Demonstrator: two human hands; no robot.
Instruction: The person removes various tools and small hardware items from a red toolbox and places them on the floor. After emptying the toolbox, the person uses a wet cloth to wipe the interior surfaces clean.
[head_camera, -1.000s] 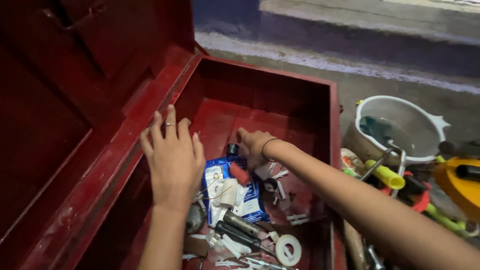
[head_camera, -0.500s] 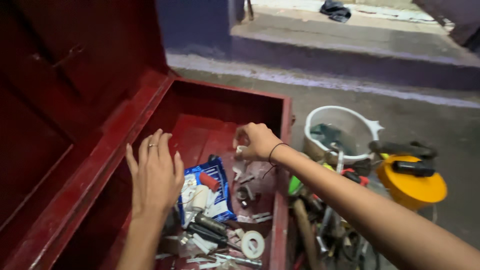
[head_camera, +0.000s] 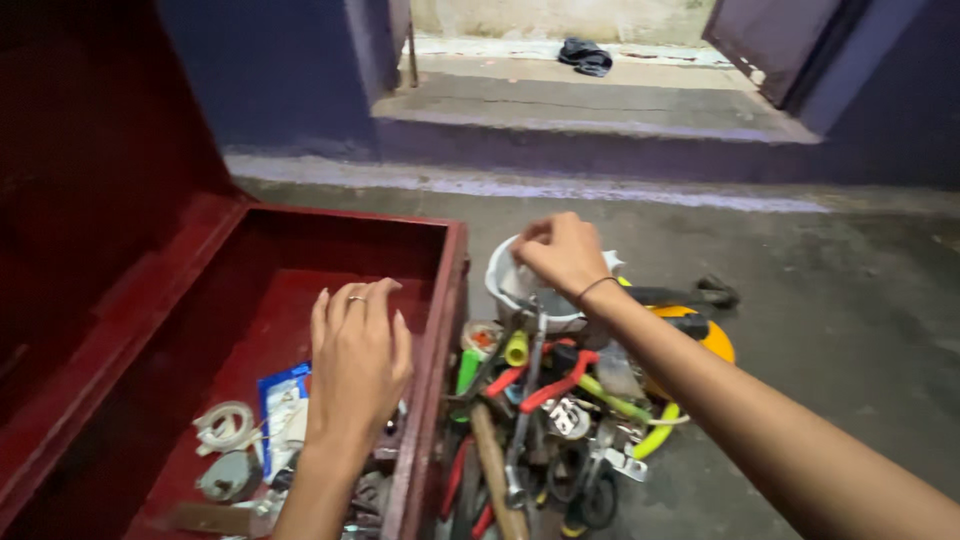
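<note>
Your right hand (head_camera: 562, 252) hangs over the white bowl (head_camera: 503, 290) at about 12 o'clock from the heap of tools (head_camera: 540, 420), with the fingertips pinched narrow. Whatever they pinch is too small to make out, so I cannot tell whether anything is in them. Keep that hand low and centred over the bowl's mouth, and part the fingers only once they are inside the rim, so a small piece cannot bounce out onto the concrete floor (head_camera: 820, 330).

Your left hand (head_camera: 358, 362) is spread flat, fingers loosely together, holding nothing, above the right wall of the open red toolbox (head_camera: 250, 290). Let it rest on that wall to steady you.

Inside the box, at 9 o'clock from the left hand, lie a blue packet (head_camera: 280, 395) and a roll of white tape (head_camera: 226, 425). Between box and bowl sit a yellow-green handle (head_camera: 516, 349), red-handled pliers (head_camera: 548, 385) and a wooden handle (head_camera: 495, 470), with a yellow reel (head_camera: 712, 340) at 3 o'clock from the bowl. Move your forearm clear of those handles; they look loosely piled and likely to shift.
</note>
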